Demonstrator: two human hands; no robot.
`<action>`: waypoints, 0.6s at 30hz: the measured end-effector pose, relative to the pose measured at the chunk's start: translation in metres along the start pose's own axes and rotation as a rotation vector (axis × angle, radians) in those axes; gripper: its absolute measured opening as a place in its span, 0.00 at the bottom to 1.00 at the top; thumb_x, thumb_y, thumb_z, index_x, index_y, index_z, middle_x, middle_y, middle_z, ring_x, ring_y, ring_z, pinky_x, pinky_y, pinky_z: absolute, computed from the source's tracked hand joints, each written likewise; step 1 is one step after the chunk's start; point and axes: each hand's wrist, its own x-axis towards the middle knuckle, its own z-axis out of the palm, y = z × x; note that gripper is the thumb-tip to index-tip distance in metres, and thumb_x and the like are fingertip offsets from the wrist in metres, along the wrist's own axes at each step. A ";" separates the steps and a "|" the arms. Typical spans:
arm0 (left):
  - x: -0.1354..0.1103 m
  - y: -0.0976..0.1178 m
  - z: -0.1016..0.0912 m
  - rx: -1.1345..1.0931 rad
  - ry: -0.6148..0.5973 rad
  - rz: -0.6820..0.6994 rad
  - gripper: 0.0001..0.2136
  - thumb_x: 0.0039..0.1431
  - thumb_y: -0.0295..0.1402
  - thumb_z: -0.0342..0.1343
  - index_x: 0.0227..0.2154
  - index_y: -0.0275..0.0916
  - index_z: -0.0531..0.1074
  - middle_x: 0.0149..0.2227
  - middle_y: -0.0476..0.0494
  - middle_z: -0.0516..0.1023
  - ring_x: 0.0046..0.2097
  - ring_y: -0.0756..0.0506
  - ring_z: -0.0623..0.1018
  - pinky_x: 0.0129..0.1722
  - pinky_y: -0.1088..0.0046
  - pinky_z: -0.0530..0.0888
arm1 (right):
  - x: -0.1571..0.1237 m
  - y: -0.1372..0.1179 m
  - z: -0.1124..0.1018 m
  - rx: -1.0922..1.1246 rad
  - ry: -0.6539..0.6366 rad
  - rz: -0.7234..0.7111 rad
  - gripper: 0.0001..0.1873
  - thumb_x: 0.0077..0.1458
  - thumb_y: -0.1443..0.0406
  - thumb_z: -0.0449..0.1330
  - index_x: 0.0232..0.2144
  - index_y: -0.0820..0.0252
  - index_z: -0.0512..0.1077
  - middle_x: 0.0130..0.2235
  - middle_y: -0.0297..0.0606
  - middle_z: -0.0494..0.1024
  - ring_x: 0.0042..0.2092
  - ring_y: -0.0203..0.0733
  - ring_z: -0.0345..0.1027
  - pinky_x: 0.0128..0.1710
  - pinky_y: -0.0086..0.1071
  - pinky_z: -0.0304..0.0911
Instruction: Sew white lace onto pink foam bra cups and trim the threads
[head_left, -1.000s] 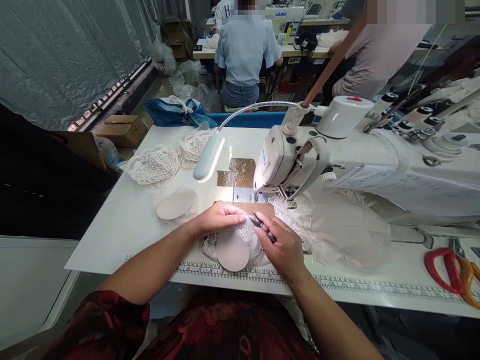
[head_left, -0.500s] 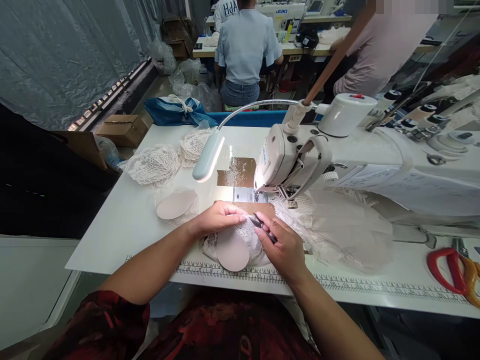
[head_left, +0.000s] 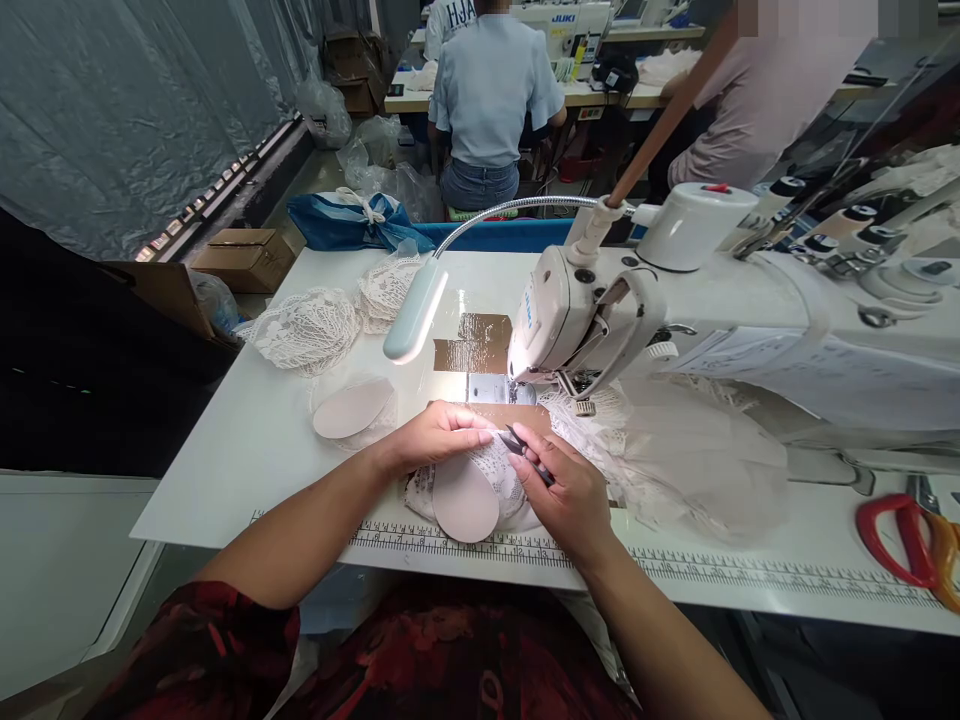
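Note:
My left hand [head_left: 444, 434] pinches the upper edge of a white lace piece [head_left: 495, 466] between thumb and fingers. An oval pale pad [head_left: 466, 500] lies against the lace, close to the table's front edge. My right hand [head_left: 561, 490] is closed around small dark thread snips [head_left: 531, 456], whose pointed tips meet the lace edge beside my left fingertips. Just beyond both hands stands the sewing machine [head_left: 551, 315], its needle area over a metal plate [head_left: 487, 388]. More white lace and sheer fabric [head_left: 697, 455] lies to the right of my right hand.
Lace bundles [head_left: 304, 330] and another oval pad [head_left: 352, 408] lie on the left of the table. A lamp [head_left: 415, 312] hangs low before the machine head. Red-and-orange-handled scissors [head_left: 900, 540] rest at the right edge. A measuring scale [head_left: 675, 570] runs along the front. Co-workers sit beyond.
Almost nothing differs; my hands, the lace and the snips hold the same place. The camera view has shifted very slightly.

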 end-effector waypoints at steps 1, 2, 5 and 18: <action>0.000 0.000 0.000 0.002 -0.003 0.003 0.14 0.58 0.36 0.59 0.43 0.34 0.78 0.42 0.38 0.80 0.45 0.44 0.78 0.49 0.71 0.71 | 0.000 0.000 0.000 0.001 -0.001 0.001 0.16 0.58 0.62 0.56 0.49 0.57 0.73 0.29 0.34 0.75 0.33 0.37 0.70 0.35 0.31 0.68; 0.000 0.000 0.000 0.005 -0.005 0.005 0.14 0.58 0.36 0.59 0.43 0.34 0.78 0.42 0.38 0.80 0.46 0.44 0.77 0.49 0.71 0.71 | 0.000 0.000 0.000 0.002 -0.003 0.002 0.16 0.58 0.62 0.56 0.49 0.57 0.73 0.30 0.34 0.75 0.33 0.37 0.70 0.35 0.31 0.68; 0.000 0.001 0.001 0.012 -0.003 0.004 0.14 0.58 0.36 0.59 0.43 0.34 0.78 0.43 0.38 0.80 0.45 0.44 0.78 0.49 0.71 0.71 | 0.000 0.000 0.000 0.004 -0.008 0.003 0.17 0.58 0.62 0.56 0.49 0.57 0.73 0.30 0.34 0.75 0.33 0.38 0.70 0.35 0.31 0.67; 0.001 0.000 -0.001 0.017 -0.001 -0.006 0.14 0.58 0.36 0.59 0.43 0.33 0.78 0.44 0.37 0.80 0.46 0.44 0.77 0.48 0.73 0.71 | 0.000 0.000 0.000 0.004 0.005 -0.002 0.16 0.58 0.63 0.57 0.48 0.60 0.73 0.30 0.34 0.75 0.32 0.36 0.70 0.34 0.30 0.67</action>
